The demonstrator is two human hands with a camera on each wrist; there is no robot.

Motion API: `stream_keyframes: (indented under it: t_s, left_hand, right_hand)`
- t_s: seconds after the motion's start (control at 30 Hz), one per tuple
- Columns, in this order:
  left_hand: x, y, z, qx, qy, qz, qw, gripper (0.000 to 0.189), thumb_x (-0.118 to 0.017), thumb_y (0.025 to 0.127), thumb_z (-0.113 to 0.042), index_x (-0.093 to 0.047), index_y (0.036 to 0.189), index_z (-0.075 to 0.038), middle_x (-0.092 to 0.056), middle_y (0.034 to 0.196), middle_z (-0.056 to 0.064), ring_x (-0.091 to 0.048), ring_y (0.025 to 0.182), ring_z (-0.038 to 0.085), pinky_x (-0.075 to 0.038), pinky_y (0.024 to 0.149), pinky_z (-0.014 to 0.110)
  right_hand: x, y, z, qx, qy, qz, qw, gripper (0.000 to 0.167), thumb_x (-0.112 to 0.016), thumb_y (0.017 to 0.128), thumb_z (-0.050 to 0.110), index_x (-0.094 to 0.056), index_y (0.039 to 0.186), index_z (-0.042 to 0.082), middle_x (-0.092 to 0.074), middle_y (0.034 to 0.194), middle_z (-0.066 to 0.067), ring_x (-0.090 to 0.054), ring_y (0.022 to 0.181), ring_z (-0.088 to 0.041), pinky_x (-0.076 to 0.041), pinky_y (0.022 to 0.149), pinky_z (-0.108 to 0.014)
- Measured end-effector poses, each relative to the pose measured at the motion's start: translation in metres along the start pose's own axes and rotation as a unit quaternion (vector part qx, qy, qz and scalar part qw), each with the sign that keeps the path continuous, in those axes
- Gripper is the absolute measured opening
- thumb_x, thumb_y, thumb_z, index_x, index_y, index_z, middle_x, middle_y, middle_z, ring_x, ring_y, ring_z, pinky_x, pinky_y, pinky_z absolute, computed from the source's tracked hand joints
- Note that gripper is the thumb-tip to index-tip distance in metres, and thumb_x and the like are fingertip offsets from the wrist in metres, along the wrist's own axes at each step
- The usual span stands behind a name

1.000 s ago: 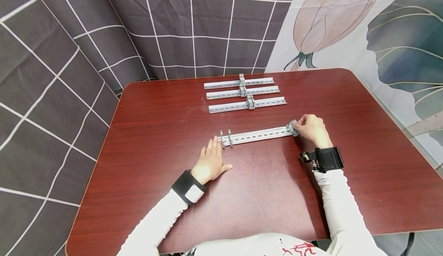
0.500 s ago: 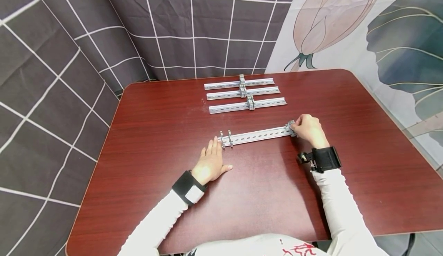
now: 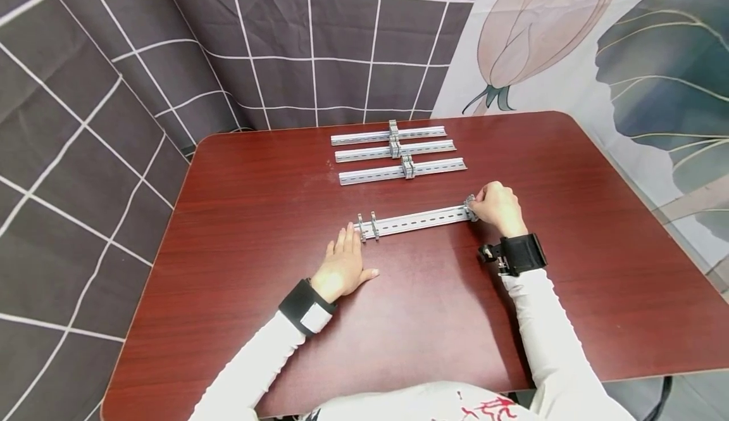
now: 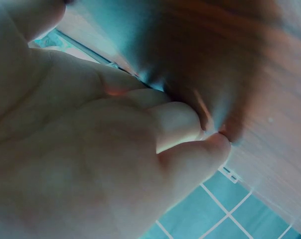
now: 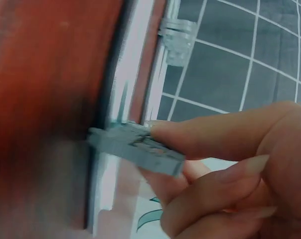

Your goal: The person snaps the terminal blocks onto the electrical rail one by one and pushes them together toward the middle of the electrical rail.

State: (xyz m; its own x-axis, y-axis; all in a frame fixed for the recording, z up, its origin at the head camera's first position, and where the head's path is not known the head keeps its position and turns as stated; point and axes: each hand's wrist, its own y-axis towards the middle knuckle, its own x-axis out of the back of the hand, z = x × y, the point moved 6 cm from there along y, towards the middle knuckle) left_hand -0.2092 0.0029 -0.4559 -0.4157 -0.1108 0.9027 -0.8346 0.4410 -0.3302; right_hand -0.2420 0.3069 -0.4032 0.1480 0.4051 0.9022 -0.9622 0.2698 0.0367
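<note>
A slotted metal DIN rail [image 3: 418, 220] lies across the table in front of me. My left hand [image 3: 340, 268] lies flat, fingers straight, its fingertips at the rail's left end beside two thin upright clips [image 3: 374, 225] mounted there. At the opposite end my right hand [image 3: 498, 207] pinches a grey terminal block [image 3: 469, 208] between thumb and fingers. In the right wrist view that terminal block [image 5: 140, 149] sits across the rail [image 5: 108, 186], a short length of which runs on past it. The left wrist view is mostly filled by the left hand's palm [image 4: 90, 149].
Behind the rail lie three more DIN rails, the near one [image 3: 370, 176], the middle one [image 3: 364, 154] and the far one [image 3: 359, 138], each with grey blocks near its middle. The reddish-brown table [image 3: 256, 187] ends at a grid-patterned curtain [image 3: 279, 28].
My right hand has shifted a little to the left along the rail, the terminal block moving with it. The left hand keeps its place at the rail's end; the head view has shifted slightly.
</note>
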Motion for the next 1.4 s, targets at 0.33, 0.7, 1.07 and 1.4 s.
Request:
stream_keyframes:
  t_s: [0.33, 0.7, 1.07, 1.4]
  left_hand:
    - [0.000, -0.004, 0.000, -0.006, -0.006, -0.002, 1.0000, 0.091, -0.059, 0.091, -0.049, -0.018, 0.151, 0.005, -0.010, 0.162, 0.020, -0.012, 0.150, 0.034, -0.020, 0.119, 0.050]
    - [0.005, 0.000, 0.002, -0.008, 0.005, -0.007, 0.9999, 0.091, -0.057, 0.092, -0.049, -0.015, 0.152, 0.006, -0.008, 0.162, 0.021, -0.011, 0.150, 0.034, -0.020, 0.119, 0.050]
    - [-0.008, -0.006, -0.006, -0.015, -0.001, -0.005, 0.9999, 0.091, -0.059, 0.091, -0.050, -0.018, 0.151, 0.006, -0.011, 0.161, 0.021, -0.014, 0.150, 0.034, -0.022, 0.119, 0.050]
    - [0.003, -0.005, 0.000, -0.027, 0.036, -0.018, 0.9988, 0.091, -0.057, 0.091, -0.053, -0.021, 0.150, 0.007, -0.015, 0.160, 0.022, -0.019, 0.148, 0.035, -0.023, 0.119, 0.047]
  right_hand:
    - [-0.006, 0.002, 0.001, -0.025, -0.012, 0.017, 0.9995, 0.016, -0.059, 0.077, 0.020, -0.063, 0.068, 0.008, -0.065, 0.080, -0.018, -0.063, 0.078, -0.040, -0.049, 0.056, -0.046]
    - [-0.003, 0.005, 0.004, -0.009, 0.002, -0.003, 1.0000, 0.017, -0.059, 0.080, 0.020, -0.062, 0.069, 0.007, -0.064, 0.076, -0.016, -0.063, 0.076, -0.039, -0.048, 0.057, -0.046]
    - [0.003, -0.013, -0.012, 0.033, 0.027, 0.055, 0.9976, 0.047, -0.052, 0.097, 0.042, -0.053, 0.068, 0.005, -0.045, 0.060, -0.002, -0.047, 0.061, -0.023, -0.034, 0.055, -0.031]
    - [-0.004, -0.019, -0.015, 0.121, 0.007, 0.039, 0.9919, 0.034, -0.048, 0.100, 0.019, -0.067, 0.104, -0.009, -0.067, 0.090, -0.022, -0.060, 0.088, -0.038, -0.046, 0.082, -0.053]
